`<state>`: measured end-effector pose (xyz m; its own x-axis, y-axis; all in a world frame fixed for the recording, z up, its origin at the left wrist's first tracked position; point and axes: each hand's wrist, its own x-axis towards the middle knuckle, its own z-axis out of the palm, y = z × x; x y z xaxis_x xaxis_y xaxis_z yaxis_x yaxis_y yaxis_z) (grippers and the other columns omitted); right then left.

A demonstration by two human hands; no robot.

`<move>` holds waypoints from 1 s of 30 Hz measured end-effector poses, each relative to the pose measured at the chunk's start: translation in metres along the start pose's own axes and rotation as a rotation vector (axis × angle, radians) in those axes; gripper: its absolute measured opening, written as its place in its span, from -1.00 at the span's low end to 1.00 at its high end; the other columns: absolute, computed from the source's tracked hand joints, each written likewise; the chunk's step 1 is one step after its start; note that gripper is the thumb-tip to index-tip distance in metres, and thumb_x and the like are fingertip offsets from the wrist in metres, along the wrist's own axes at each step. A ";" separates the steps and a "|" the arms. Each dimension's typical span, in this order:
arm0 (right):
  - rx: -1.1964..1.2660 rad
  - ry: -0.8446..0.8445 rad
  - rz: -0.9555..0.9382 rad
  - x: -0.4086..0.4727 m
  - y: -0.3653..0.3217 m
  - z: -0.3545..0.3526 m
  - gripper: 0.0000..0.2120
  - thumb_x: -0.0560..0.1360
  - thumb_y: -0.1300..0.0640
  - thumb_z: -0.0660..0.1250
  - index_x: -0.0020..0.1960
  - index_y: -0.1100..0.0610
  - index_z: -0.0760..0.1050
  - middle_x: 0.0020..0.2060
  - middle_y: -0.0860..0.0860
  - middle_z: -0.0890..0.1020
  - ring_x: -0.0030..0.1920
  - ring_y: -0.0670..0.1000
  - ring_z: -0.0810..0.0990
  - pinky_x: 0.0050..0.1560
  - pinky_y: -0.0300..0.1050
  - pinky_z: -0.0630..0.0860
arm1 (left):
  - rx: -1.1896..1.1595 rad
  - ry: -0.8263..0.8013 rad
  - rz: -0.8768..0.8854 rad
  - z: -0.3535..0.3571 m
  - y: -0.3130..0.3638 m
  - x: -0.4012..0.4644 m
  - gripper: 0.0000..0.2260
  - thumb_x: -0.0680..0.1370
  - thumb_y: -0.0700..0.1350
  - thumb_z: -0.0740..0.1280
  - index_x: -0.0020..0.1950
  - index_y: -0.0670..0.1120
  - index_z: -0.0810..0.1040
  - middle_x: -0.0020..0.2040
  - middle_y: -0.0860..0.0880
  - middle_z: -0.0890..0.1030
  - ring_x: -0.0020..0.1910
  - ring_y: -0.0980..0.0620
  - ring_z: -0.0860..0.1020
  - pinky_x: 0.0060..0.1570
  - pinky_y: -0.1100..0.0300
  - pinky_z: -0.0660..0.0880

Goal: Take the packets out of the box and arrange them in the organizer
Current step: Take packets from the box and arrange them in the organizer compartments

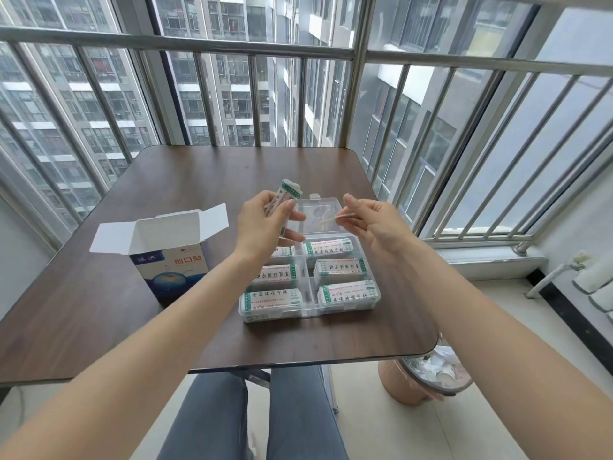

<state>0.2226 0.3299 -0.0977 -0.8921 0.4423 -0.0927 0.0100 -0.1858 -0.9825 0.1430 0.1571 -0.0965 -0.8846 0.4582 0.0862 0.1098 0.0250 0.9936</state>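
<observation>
My left hand (262,224) grips a bundle of white packets with green edges (291,190), held tilted above the back of the organizer. My right hand (371,224) pinches a thin tan rubber band (326,220) that stretches toward the bundle. The clear plastic organizer (275,318) lies on the table below both hands, with its lid (318,210) open at the back. Its compartments hold several packets, such as the front-left stack (272,298) and the front-right stack (346,293). The white and blue carton box (172,260) stands to the left with its flaps open.
The dark wooden table (99,293) has a rounded front-right corner. A waste bin (428,376) with crumpled paper sits on the floor under that corner. Metal window railings (481,144) surround the table's far and right sides. My legs are under the table's front edge.
</observation>
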 end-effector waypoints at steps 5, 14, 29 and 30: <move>-0.649 -0.060 -0.020 0.002 0.012 -0.007 -0.87 0.44 0.29 0.41 -0.04 0.12 0.58 -0.15 0.04 0.65 -0.18 -0.09 0.62 -0.13 -0.31 0.48 | 0.019 0.005 0.028 0.002 -0.003 0.000 -0.89 0.58 -0.13 0.29 0.05 -0.15 0.47 -0.16 -0.05 0.67 -0.48 0.02 0.61 -0.50 0.26 0.52; -1.124 -0.107 -0.282 0.003 0.020 0.002 -0.89 0.42 0.29 0.43 -0.06 0.19 0.63 -0.25 -0.11 0.51 -0.27 -0.23 0.40 -0.21 -0.55 0.30 | 0.024 0.110 0.056 -0.001 -0.015 0.006 -0.92 0.58 -0.13 0.28 0.01 -0.13 0.48 -0.18 -0.05 0.67 -0.50 0.02 0.60 -0.48 0.25 0.53; -1.328 0.035 -0.251 0.004 0.023 0.001 -0.78 0.40 0.00 0.46 -0.04 0.09 0.58 -0.14 -0.04 0.48 -0.08 -0.03 0.47 -0.04 -0.11 0.43 | 0.649 -0.220 0.045 0.019 -0.021 0.009 -0.85 0.62 -0.07 0.20 -0.06 -0.14 0.44 -0.18 0.03 0.66 -0.56 0.04 0.56 -0.43 0.13 0.49; -1.355 0.050 -0.224 0.003 0.021 0.001 -0.73 0.40 -0.04 0.46 -0.02 0.12 0.57 -0.12 -0.01 0.49 -0.07 0.00 0.50 -0.02 -0.07 0.47 | 0.653 -0.216 0.043 0.019 -0.020 0.009 -0.85 0.62 -0.07 0.20 -0.06 -0.13 0.44 -0.19 0.03 0.66 -0.57 0.05 0.56 -0.43 0.14 0.48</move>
<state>0.2194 0.3266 -0.1190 -0.9161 0.3855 0.1101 0.3242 0.8740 -0.3620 0.1415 0.1780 -0.1169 -0.7704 0.6362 0.0407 0.4536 0.5021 0.7363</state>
